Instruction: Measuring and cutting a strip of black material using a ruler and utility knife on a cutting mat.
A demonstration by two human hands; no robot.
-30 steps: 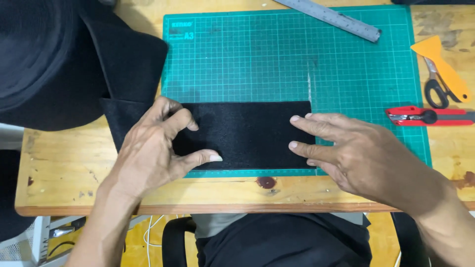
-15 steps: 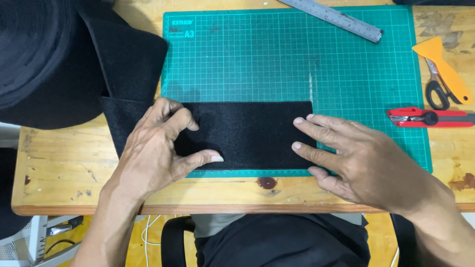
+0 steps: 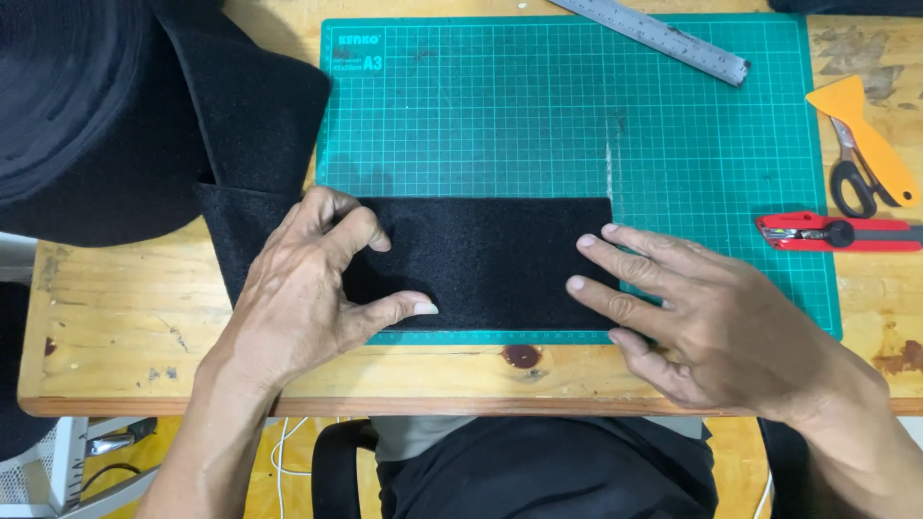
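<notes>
**Flattening the black strip on the mat**

I am pressing a strip of black felt (image 3: 481, 259) flat along the near edge of the green cutting mat (image 3: 577, 125), so I judge this to be the laying-out step, with the strip being squared up before anything is measured or cut. The strip is running off the mat's left side and on towards the big black roll (image 3: 87, 115) that is sitting at the far left corner of the table (image 3: 125, 336).

My left hand (image 3: 308, 288) is resting on the strip's left part, fingers bent and spread, thumb stretched out along the near edge. It is not gripping anything, only bearing down on the felt. My right hand (image 3: 711, 327) is lying open and nearly flat, its fingertips touching the strip's right end, with the palm over the mat's near right corner and the table edge.

The next move, as I judge it, is calling for a straight edge and a blade, and both hands are busy holding the felt down. The metal ruler (image 3: 654, 38) is lying at a slant across the mat's far edge, well apart from my hands. The red knife (image 3: 836, 233) is lying just off the mat's right side, and the scissors (image 3: 851, 173) and the orange scraper (image 3: 865, 135) are beyond it.
</notes>
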